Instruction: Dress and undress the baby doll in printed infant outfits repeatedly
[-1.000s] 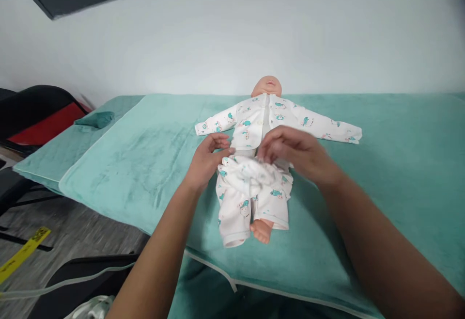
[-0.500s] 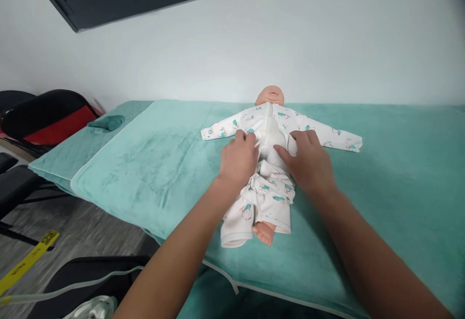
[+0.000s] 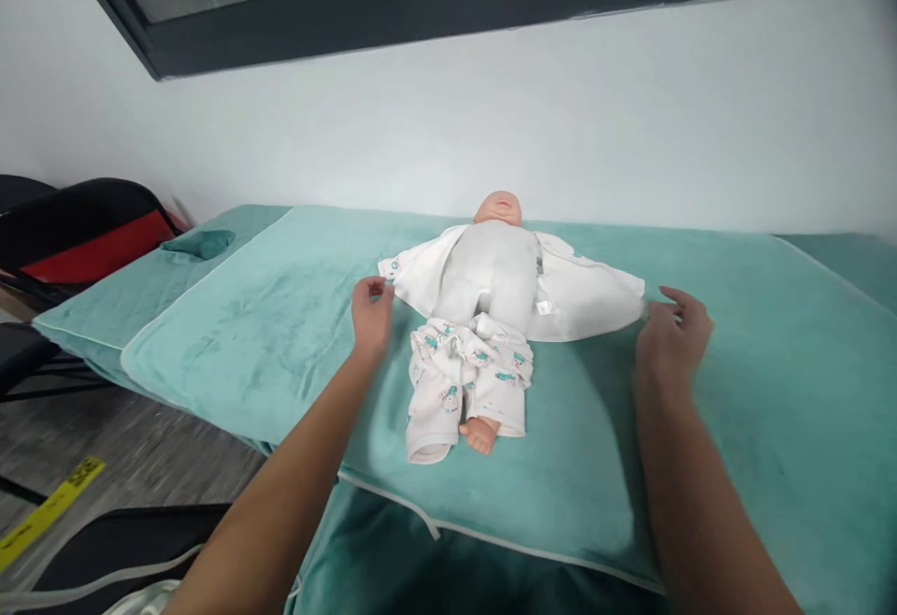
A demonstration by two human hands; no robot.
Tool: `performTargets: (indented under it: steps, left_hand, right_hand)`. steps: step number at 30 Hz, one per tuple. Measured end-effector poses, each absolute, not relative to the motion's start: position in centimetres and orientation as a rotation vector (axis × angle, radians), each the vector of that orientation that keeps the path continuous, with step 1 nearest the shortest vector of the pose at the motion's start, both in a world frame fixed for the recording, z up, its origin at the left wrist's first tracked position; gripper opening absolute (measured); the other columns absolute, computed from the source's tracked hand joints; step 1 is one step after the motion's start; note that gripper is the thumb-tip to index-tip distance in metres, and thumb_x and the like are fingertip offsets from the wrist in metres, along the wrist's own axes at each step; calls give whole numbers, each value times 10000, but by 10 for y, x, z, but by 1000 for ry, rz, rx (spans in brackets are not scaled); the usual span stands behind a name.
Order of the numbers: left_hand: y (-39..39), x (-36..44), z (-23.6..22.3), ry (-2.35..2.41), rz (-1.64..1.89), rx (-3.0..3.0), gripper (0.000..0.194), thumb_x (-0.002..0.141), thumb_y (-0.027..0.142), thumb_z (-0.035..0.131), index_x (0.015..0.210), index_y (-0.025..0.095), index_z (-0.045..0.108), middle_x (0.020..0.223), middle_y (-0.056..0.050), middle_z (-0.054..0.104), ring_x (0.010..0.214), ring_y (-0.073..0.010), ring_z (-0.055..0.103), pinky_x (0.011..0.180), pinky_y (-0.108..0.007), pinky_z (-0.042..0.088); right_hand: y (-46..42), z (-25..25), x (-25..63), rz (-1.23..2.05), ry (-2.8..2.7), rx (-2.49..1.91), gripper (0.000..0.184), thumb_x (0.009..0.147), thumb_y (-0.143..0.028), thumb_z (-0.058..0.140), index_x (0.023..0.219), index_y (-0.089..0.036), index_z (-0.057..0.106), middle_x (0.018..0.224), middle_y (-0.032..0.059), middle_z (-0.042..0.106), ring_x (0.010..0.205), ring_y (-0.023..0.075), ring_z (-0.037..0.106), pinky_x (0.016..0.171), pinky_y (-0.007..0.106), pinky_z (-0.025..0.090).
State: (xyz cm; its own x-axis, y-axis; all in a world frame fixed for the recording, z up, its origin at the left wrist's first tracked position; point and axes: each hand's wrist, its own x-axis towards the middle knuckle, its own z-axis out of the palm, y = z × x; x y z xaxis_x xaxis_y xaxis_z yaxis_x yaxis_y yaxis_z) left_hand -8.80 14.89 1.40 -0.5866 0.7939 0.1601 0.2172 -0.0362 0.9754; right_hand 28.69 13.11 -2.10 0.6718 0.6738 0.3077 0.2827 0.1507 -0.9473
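A baby doll [image 3: 499,207] lies on its back with its head toward the wall. Its white printed shirt [image 3: 585,302] is spread apart at the front, baring the pale cloth torso [image 3: 483,269]. The printed trousers [image 3: 494,381] are bunched low on the legs, and one foot [image 3: 480,435] pokes out of a cuff. My left hand [image 3: 372,314] has its fingers closed at the edge of the left shirt flap. At the outer end of the right flap, my right hand [image 3: 673,335] is closed with the forefinger partly raised; its grip is partly hidden.
A green padded cover [image 3: 266,316] lies over the table against a white wall [image 3: 350,138]. Dark window framing [image 3: 294,31] runs above. Folding chairs [image 3: 77,222] stand at the left, and another black seat [image 3: 119,540] with a pale cable is at lower left.
Both hands have moved outward from the doll's middle, and the shirt front has opened out to either side. The view has shifted slightly, showing more of the window.
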Motion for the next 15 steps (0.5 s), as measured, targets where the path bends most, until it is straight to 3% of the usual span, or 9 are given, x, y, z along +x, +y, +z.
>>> performTargets:
  steps: [4,9,12,15]
  left_hand:
    - [122,-83,8,1483,1469,1233,137,731,283,705,823,183,686,796,-13,644,783,-159,574,766,-276,445]
    - [100,-85,11,1059,1039,1313,258,697,326,777,899,173,726,859,-29,679,798,-165,583,736,-269,431]
    - [97,-88,13,947,914,1316,300,680,293,796,938,176,698,853,-17,655,773,-149,569,686,-243,412]
    - [96,-90,13,894,899,1320,257,673,307,804,833,166,660,780,3,595,698,-123,525,621,-225,375]
  right_hand:
    - [106,-25,273,49,-985,-1508,303,777,-285,597,1052,-174,662,1071,107,590,802,190,554,721,362,466]
    - [71,-11,225,439,-1628,-1275,166,893,-360,585,942,-222,664,873,30,662,779,172,589,728,318,468]
    - [59,-6,213,626,-1816,-1176,146,889,-371,624,895,-228,654,820,10,643,746,164,572,720,311,460]
    - [56,-8,213,708,-1787,-1134,152,849,-369,687,907,-237,641,855,11,625,784,174,573,726,314,461]
